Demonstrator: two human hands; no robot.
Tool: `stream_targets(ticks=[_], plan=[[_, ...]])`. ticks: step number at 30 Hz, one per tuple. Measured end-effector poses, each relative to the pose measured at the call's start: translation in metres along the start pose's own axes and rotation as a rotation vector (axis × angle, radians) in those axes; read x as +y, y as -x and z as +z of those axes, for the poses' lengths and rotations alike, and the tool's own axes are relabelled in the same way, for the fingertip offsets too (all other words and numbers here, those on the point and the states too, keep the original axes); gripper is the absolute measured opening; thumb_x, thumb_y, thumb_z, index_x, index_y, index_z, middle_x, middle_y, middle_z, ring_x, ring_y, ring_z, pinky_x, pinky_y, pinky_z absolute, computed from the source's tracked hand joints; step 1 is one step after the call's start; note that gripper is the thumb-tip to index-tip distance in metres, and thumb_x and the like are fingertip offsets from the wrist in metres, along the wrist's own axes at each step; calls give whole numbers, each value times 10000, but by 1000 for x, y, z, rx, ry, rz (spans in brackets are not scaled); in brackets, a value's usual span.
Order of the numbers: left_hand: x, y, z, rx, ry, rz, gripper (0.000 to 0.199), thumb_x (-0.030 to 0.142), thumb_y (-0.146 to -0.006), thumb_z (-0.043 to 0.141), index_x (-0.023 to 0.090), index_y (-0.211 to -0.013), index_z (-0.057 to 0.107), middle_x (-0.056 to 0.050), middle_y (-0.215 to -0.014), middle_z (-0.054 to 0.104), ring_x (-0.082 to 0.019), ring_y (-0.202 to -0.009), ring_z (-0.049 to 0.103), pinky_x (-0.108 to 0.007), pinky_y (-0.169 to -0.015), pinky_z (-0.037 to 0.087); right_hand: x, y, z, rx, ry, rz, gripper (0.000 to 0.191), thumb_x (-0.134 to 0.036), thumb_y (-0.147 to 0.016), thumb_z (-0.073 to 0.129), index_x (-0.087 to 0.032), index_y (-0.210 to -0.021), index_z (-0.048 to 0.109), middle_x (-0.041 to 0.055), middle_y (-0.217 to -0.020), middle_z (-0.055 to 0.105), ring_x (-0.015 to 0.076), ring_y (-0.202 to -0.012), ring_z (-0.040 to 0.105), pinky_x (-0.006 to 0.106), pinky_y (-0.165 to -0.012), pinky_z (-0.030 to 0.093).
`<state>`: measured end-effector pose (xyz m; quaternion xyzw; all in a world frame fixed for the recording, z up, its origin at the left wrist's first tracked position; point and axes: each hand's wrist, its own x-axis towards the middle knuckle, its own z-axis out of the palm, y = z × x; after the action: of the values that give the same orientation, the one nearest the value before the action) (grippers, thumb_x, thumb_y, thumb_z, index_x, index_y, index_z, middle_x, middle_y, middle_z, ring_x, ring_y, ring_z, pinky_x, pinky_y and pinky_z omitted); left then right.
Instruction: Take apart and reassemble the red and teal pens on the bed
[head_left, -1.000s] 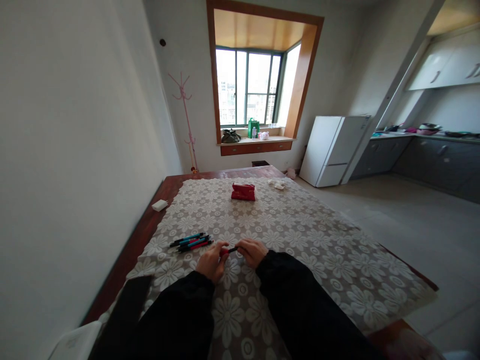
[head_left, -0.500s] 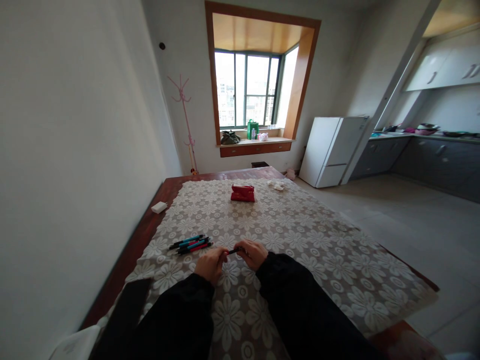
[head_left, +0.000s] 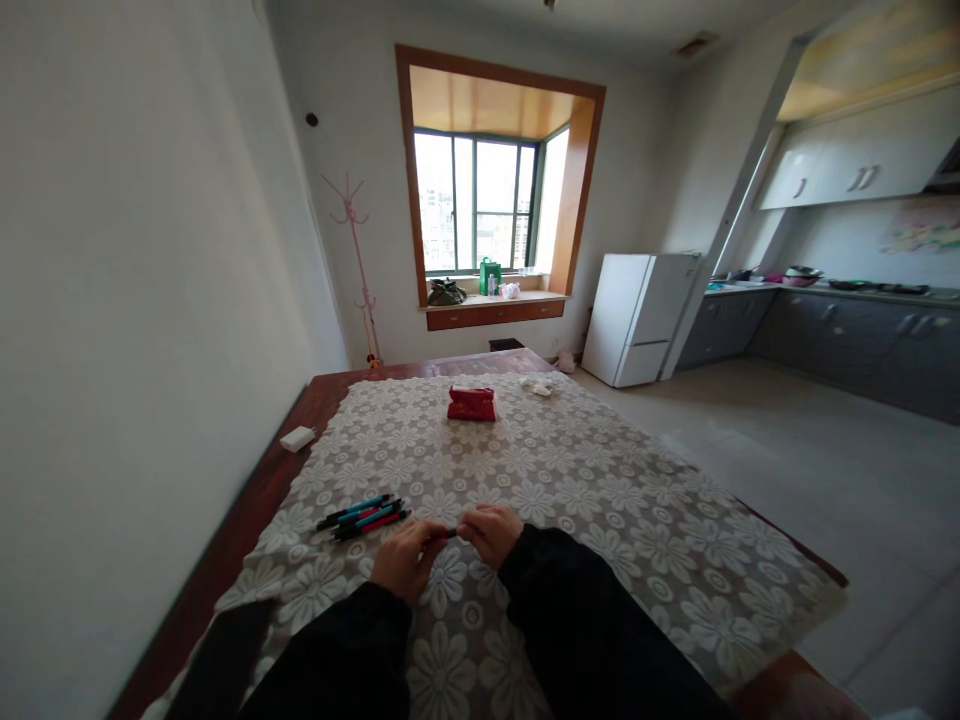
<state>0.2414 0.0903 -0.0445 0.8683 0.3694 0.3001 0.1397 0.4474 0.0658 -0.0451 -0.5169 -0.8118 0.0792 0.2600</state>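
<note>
Between my two hands is a dark pen with a bit of red at its left end, and only a short stretch of it shows. My left hand pinches the left end, fingers closed. The fingers of my right hand are closed around the other end, close to the left fingertips. Just left of my left hand lies a loose pile of pens in blue, red and black. A red pouch rests farther back on the flowered tablecloth.
A white box-like adapter sits on the wooden table edge by the left wall. Crumpled white tissue is at the table's far side. A dark flat object lies near my left sleeve. A white fridge stands beyond the table.
My right hand has slid closer to my left, so less of the pen shows between them. The camera view has tilted up and turned slightly right.
</note>
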Motion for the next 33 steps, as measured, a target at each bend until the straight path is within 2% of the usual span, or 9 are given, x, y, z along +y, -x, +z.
stream_targets(ticks=[2,6,9,12,18,23,27,30,33], plan=[[-2,1,3,46,6,6,222,358,-888,438,242,-896,627,-26,-826,672,-159,-766,628,-265,-693,491,0,0,0,-16,21,23,304,-370,-927,446,-192,-763,630,26,-676,613,141,-653,562,235,-631,383],[-4,1,4,51,16,-19,228,334,-901,402,249,-914,613,-24,-805,675,-162,-744,632,-273,-679,488,-2,-1,1,29,-38,-10,214,-398,-874,543,-208,-945,612,18,-785,650,149,-741,591,228,-675,399],[-3,0,3,27,8,10,196,312,-891,428,254,-897,615,-20,-816,673,-163,-763,628,-272,-682,486,0,-1,4,-1,20,-36,193,-358,-881,521,-203,-830,624,22,-744,653,154,-728,598,236,-675,394],[-1,0,1,65,-6,40,167,298,-880,458,259,-862,620,-14,-811,670,-171,-787,619,-289,-712,482,2,-1,6,-54,73,-9,336,-380,-914,450,-193,-685,610,20,-637,631,145,-632,582,241,-633,380],[-1,1,5,109,1,27,176,297,-877,440,256,-848,609,-17,-798,663,-174,-768,618,-301,-709,475,-2,-1,5,27,-2,-31,251,-402,-920,448,-221,-890,618,20,-791,671,154,-765,611,237,-690,397],[-3,0,3,97,-100,92,216,291,-898,424,240,-791,604,-32,-761,656,-179,-771,585,-309,-699,437,-1,-3,12,-7,72,-3,294,-356,-929,423,-205,-756,604,17,-707,664,144,-670,597,242,-662,382],[9,-4,-5,30,-179,112,210,268,-901,443,236,-838,641,-41,-794,681,-179,-826,584,-319,-762,425,-1,-5,13,-70,73,84,376,-370,-946,396,-194,-691,609,21,-640,649,140,-590,571,237,-571,343],[20,-4,-15,18,-177,58,195,262,-888,466,247,-936,655,-36,-883,698,-183,-899,593,-347,-863,417,1,-6,11,-95,34,117,383,-319,-962,359,-194,-716,624,28,-650,646,148,-605,581,241,-571,333],[21,8,-35,84,-196,-109,247,265,-866,481,233,-1071,615,-55,-1002,680,-198,-958,590,-352,-864,429,7,-6,12,-72,-38,111,407,-345,-966,329,-193,-729,623,24,-642,639,149,-608,583,239,-579,337]])
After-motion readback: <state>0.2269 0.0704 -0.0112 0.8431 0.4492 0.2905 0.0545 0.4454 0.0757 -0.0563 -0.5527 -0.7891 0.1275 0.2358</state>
